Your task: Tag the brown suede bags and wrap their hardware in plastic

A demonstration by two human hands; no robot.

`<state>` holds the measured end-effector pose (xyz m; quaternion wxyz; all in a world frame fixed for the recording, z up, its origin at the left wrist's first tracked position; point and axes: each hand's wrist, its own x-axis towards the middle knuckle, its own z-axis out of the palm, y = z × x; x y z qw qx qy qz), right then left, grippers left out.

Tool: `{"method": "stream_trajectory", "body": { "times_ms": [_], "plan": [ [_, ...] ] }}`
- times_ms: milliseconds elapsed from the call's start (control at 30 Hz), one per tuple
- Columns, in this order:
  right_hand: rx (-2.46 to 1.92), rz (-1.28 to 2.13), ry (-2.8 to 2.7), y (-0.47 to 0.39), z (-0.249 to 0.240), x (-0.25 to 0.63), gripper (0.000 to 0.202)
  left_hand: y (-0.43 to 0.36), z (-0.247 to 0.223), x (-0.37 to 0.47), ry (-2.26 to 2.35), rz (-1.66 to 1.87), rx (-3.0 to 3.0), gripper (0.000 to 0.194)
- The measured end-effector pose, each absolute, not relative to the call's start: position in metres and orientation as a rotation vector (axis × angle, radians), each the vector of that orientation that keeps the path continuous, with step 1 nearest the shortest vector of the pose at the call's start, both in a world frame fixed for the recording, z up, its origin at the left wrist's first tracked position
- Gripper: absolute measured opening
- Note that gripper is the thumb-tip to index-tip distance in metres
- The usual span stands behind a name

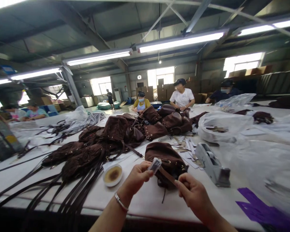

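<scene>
Between the thumb and fingers of my left hand (140, 176) is a small clear packet (155, 165) with something dark in it. My right hand (189, 189) pinches the lower end of a flat brown strip (168, 175), whose upper end reaches toward the packet. Both hands are in front of a dark brown bag (165, 153) with metal eyelets, which lies on the white table. A round white dish (112, 175) with a yellowish-brown content sits left of my left hand.
Piled brown bags (135, 127) lie beyond, with long straps (79, 190) trailing left. A grey tape dispenser (214, 166), loose strips (188, 149), plastic bags (224, 125) and purple material (258, 206) are at right. Several people sit across the table.
</scene>
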<state>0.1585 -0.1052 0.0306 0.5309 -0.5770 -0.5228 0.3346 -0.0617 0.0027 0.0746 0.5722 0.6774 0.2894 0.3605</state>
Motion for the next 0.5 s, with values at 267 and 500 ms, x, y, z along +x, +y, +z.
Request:
{"method": "stream_trajectory", "body": {
  "times_ms": [267, 500],
  "plan": [
    [-1.361, 0.714, -1.306, -0.09, 0.043, 0.138, 0.034, 0.013, 0.061, -0.071, 0.614, 0.852, 1.357, 0.035],
    [-1.329, 0.807, -1.203, -0.08, 0.044, 0.13, 0.029, 0.017, 0.06, -0.071, 0.642, 0.855, 1.306, 0.032]
  ]
}}
